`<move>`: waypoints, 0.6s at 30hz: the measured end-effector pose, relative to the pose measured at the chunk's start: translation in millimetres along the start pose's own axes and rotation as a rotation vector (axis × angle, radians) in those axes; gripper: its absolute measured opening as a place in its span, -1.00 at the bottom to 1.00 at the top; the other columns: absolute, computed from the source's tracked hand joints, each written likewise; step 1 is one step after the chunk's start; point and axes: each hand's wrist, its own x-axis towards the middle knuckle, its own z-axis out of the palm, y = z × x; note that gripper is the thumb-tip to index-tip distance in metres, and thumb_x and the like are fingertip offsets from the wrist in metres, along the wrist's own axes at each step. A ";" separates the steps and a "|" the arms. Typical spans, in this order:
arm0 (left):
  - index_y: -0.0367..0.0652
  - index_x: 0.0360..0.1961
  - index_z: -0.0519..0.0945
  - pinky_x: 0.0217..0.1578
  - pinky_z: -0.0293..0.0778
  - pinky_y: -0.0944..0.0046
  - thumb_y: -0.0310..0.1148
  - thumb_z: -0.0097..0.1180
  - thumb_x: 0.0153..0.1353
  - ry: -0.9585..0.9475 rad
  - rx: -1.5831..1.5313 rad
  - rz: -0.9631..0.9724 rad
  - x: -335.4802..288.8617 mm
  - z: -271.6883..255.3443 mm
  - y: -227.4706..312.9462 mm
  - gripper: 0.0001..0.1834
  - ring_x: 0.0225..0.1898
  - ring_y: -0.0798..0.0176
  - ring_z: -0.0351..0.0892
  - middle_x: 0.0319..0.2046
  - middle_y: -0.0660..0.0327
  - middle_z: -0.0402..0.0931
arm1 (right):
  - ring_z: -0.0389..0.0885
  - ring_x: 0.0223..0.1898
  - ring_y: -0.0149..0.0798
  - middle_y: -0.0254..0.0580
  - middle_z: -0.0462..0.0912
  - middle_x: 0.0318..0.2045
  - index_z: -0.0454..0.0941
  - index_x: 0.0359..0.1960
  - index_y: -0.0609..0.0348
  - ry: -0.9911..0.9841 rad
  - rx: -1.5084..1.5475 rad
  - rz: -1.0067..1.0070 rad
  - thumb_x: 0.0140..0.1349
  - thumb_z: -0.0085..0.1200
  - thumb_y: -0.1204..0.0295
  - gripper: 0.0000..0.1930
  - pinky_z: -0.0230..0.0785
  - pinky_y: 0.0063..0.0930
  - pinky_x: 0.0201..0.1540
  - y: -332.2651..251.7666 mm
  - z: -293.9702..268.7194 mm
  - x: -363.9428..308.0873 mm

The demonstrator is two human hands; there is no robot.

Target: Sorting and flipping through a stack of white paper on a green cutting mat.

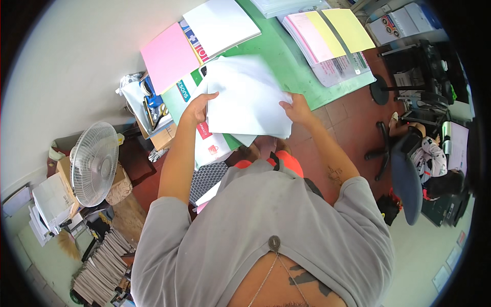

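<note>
Between my hands is a loose stack of white paper sheets (248,100), its sheets slightly fanned and blurred at the far right corner. My left hand (200,106) grips the stack's left edge, thumb on top. At the right edge, my right hand (296,108) pinches the sheets with its thumb on top; its other fingers are mostly hidden. The stack is over the near edge of a green table (261,46). Beyond it on the table lie a pile of white paper (222,25) and a pink sheet pile (170,57).
A strapped bundle of pink and yellow paper (327,33) lies at the table's far right. Left of the table stands a box with scissors (162,110) and other tools. A fan (93,163) is at my left. Another person (432,158) sits at the right near an office chair (406,176).
</note>
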 end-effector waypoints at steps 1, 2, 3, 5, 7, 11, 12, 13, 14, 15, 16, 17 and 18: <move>-0.38 0.25 0.34 0.02 0.52 0.07 -0.33 0.25 0.18 -0.001 -0.012 0.048 5.3 -15.1 -7.4 -0.35 0.04 0.02 0.58 0.13 -0.06 0.49 | 0.69 -0.21 -0.08 0.00 0.69 -0.24 0.54 -0.04 0.41 -0.055 -0.056 -0.250 0.08 0.14 0.54 -0.63 0.52 -0.26 -0.15 -6.1 0.4 0.8; -0.41 0.24 0.35 -0.01 0.53 0.07 -0.37 0.26 0.16 -0.020 -0.012 0.089 7.1 -13.8 -7.4 -0.35 0.00 0.00 0.61 0.14 -0.08 0.48 | 0.68 -0.20 -0.09 0.01 0.69 -0.23 0.53 -0.03 0.41 -0.091 -0.116 -0.485 0.09 0.15 0.53 -0.62 0.52 -0.25 -0.14 -5.2 -3.6 0.3; -0.41 0.24 0.35 -0.01 0.53 0.07 -0.37 0.26 0.16 -0.023 -0.011 0.091 8.8 -12.2 -7.5 -0.35 0.00 0.00 0.61 0.14 -0.08 0.48 | 0.68 -0.20 -0.09 0.01 0.69 -0.23 0.53 -0.03 0.41 -0.088 -0.119 -0.485 0.09 0.15 0.53 -0.62 0.52 -0.25 -0.14 -2.8 -4.2 4.7; -0.49 0.13 0.43 -0.05 0.55 0.07 -0.47 0.21 0.14 0.257 0.663 0.301 6.0 -5.1 -9.3 -0.47 -0.07 -0.04 0.64 0.01 -0.13 0.56 | 0.66 -0.16 -0.17 -0.04 0.66 -0.12 0.48 0.09 0.40 -0.018 0.093 -0.084 0.13 0.13 0.53 -0.56 0.49 -0.39 -0.10 0.4 -1.3 17.3; -0.47 -0.01 0.54 -0.07 0.55 0.09 -0.48 0.17 0.10 0.351 0.914 0.400 -14.2 19.2 -18.6 -0.59 -0.12 -0.06 0.66 -0.15 -0.14 0.62 | 0.66 -0.17 -0.16 -0.02 0.66 -0.12 0.48 0.08 0.41 -0.082 0.178 0.132 0.13 0.14 0.52 -0.56 0.49 -0.39 -0.11 -6.9 -2.8 18.3; -0.39 -0.15 0.60 -0.09 0.53 0.05 -0.48 0.06 0.03 0.396 1.152 0.659 -59.2 73.9 -11.0 -0.66 -0.16 -0.21 0.64 -0.25 -0.24 0.62 | 0.67 -0.18 -0.10 0.11 0.66 -0.18 0.55 -0.04 0.50 -0.073 0.399 0.402 0.08 0.09 0.55 -0.62 0.49 -0.31 -0.14 -71.4 -3.0 2.7; -0.40 -0.19 0.60 -0.12 0.54 0.07 -0.49 0.05 0.00 0.354 0.981 0.585 -62.7 76.8 -5.2 -0.68 -0.18 -0.19 0.65 -0.28 -0.22 0.62 | 0.67 -0.18 -0.10 0.11 0.66 -0.18 0.55 -0.04 0.50 -0.065 0.398 0.402 0.08 0.09 0.55 -0.62 0.49 -0.31 -0.14 -57.8 -6.6 7.0; -0.41 -0.23 0.60 -0.16 0.54 0.08 -0.50 0.04 -0.02 0.307 0.813 0.510 -64.5 79.2 -0.4 -0.70 -0.21 -0.17 0.66 -0.32 -0.20 0.63 | 0.68 -0.17 -0.10 0.13 0.67 -0.18 0.55 -0.05 0.52 -0.055 0.404 0.396 0.08 0.09 0.54 -0.62 0.49 -0.29 -0.13 -34.4 -10.9 14.0; -0.47 -0.25 0.59 -0.22 0.54 0.11 -0.52 0.03 -0.05 0.306 0.775 0.506 -51.1 58.5 -5.2 -0.69 -0.26 -0.15 0.67 -0.37 -0.19 0.63 | 0.68 -0.17 -0.09 0.14 0.67 -0.18 0.54 -0.07 0.54 -0.077 0.404 0.378 0.08 0.09 0.53 -0.62 0.49 -0.28 -0.13 -26.8 -7.4 20.1; -0.47 -0.25 0.59 -0.22 0.54 0.11 -0.52 0.03 -0.05 0.320 0.766 0.506 -42.2 47.2 -4.8 -0.69 -0.26 -0.15 0.67 -0.37 -0.19 0.63 | 0.68 -0.17 -0.09 0.14 0.67 -0.18 0.54 -0.07 0.54 -0.091 0.399 0.372 0.08 0.09 0.53 -0.62 0.49 -0.28 -0.13 -30.8 -5.0 20.6; -0.50 -0.26 0.59 -0.21 0.54 0.11 -0.53 0.04 -0.05 0.329 0.671 0.360 -34.8 39.7 -2.5 -0.69 -0.25 -0.15 0.67 -0.36 -0.22 0.63 | 0.67 -0.18 -0.10 0.09 0.67 -0.21 0.54 -0.05 0.51 -0.107 0.257 0.345 0.09 0.10 0.52 -0.63 0.48 -0.27 -0.14 -38.3 -4.4 18.4; -0.54 -0.26 0.58 -0.20 0.54 0.11 -0.53 0.05 -0.05 0.330 0.577 0.214 -30.0 36.9 -0.4 -0.68 -0.25 -0.16 0.68 -0.35 -0.24 0.63 | 0.67 -0.18 -0.12 0.03 0.67 -0.24 0.54 -0.04 0.48 -0.118 0.116 0.320 0.11 0.10 0.51 -0.63 0.47 -0.26 -0.15 -44.3 -3.3 16.5; -0.51 -0.16 0.56 -0.40 0.51 0.20 -0.43 0.13 0.06 0.324 0.681 0.228 -30.3 42.4 3.1 -0.64 -0.43 0.13 0.62 -0.41 -0.01 0.61 | 0.67 -0.18 -0.12 0.03 0.67 -0.24 0.54 -0.04 0.48 -0.114 0.116 0.325 0.11 0.10 0.51 -0.63 0.47 -0.26 -0.15 -49.6 2.5 16.1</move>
